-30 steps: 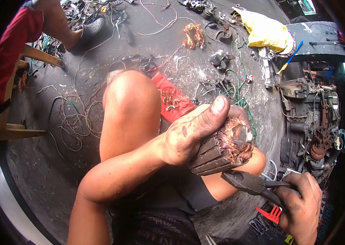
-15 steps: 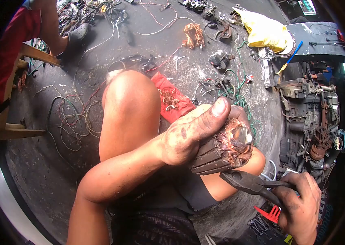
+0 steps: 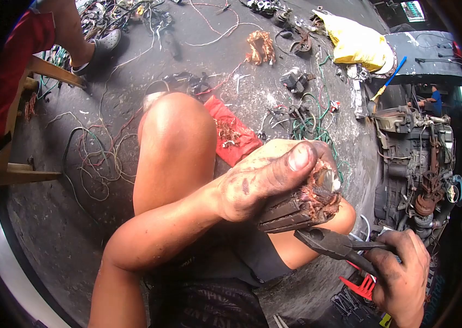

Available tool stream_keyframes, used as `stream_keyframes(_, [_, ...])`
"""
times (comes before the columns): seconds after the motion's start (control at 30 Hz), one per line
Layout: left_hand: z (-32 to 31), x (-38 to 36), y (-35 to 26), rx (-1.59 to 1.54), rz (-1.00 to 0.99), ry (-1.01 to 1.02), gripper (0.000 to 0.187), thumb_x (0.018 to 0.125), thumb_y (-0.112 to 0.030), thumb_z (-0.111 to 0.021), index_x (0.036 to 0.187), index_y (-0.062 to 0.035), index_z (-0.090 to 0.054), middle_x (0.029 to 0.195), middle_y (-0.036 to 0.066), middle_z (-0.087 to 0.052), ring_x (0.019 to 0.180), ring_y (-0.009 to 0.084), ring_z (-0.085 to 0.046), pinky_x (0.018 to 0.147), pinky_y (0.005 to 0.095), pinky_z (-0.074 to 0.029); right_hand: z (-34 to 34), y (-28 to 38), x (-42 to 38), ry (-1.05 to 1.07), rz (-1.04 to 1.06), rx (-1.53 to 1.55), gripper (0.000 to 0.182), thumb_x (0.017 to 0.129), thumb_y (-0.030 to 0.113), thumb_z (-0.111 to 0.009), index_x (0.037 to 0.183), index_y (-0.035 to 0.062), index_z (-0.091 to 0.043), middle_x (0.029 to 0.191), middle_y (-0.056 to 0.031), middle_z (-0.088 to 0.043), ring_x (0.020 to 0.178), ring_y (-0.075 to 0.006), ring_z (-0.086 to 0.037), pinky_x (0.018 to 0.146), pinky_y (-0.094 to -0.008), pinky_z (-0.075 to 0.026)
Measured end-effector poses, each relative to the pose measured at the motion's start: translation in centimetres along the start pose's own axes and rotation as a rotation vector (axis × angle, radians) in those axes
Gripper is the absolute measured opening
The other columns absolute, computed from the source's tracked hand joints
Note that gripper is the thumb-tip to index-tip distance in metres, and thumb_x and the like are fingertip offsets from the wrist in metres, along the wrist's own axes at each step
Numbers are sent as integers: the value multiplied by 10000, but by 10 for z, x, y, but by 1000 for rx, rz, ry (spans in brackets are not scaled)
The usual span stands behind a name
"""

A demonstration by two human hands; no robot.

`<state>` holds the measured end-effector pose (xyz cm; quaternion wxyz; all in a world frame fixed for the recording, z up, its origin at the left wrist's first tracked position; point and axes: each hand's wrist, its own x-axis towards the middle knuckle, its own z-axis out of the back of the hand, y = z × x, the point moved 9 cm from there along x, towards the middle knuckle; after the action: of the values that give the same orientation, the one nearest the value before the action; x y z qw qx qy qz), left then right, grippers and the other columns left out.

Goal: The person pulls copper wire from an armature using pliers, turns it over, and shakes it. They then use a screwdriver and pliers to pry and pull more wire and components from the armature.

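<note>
motor armature (image 3: 296, 205) is being clasped tight in the left hand (image 3: 253, 188), braced over the thigh, copper end turned outward for access | pliers (image 3: 332, 244) are being gripped by the right hand (image 3: 403, 276), tips just under the windings | red cloth (image 3: 231, 134) is lying near the knee on the floor (image 3: 51, 229)

No legible text or labels anywhere.

Left hand (image 3: 258, 186) covers most of the motor core (image 3: 296, 205). Right hand (image 3: 403, 276) hides the pliers (image 3: 335, 244) handles. Seated person (image 3: 18, 60) top left cut off by the edge.
</note>
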<state>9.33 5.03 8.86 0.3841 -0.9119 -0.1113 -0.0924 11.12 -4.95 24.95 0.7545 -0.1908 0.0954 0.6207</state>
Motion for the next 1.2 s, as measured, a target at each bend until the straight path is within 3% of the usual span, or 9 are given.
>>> stream_keyframes(0.37, [2,1,-6,92,-37,10,1046,757,-903,-341,1007,83,-579,892,95,-585,801,146,-578,684,250,-441,-2,-1,2,14,10,-12,234,616,64,-704,835,56,-622,864,-109,-575,729,-305,-558,612,-409,-428])
stream_keyframes(0.77, [3,2,-5,192,-78,10,1028,783,-889,-309,1034,68,-588,890,100,-599,822,167,-578,743,279,-439,-11,-7,0,49,-21,37,270,592,8,-651,858,3,-606,854,-155,-554,728,-322,-560,621,-410,-440])
stream_keyframes(0.87, [6,-1,4,-14,67,-100,932,854,-815,-319,1057,56,-583,904,97,-627,844,161,-578,774,283,-440,-6,-14,-8,25,-41,125,285,605,23,-665,879,-18,-600,901,-182,-572,772,-332,-584,656,-404,-460])
stream_keyframes(0.97, [19,-1,2,111,23,-261,681,973,-610,-358,1096,23,-579,959,91,-652,860,144,-575,776,271,-444,10,-13,-10,-70,-56,75,292,623,30,-671,898,-32,-594,995,-216,-601,859,-367,-614,721,-424,-488])
stream_keyframes(1.13, [24,-3,2,239,37,-321,582,982,-534,-430,1083,20,-577,929,62,-642,836,140,-565,752,276,-443,16,-14,-7,-51,-47,-73,327,638,18,-673,948,-45,-592,1126,-256,-601,973,-421,-613,825,-475,-499])
stream_keyframes(1.2, [20,-3,-12,494,-20,-291,551,995,-499,-415,1051,26,-574,869,88,-628,794,152,-567,716,295,-445,18,-15,-4,-41,-51,-182,318,653,17,-656,959,-45,-597,1136,-247,-603,987,-417,-608,836,-474,-494])
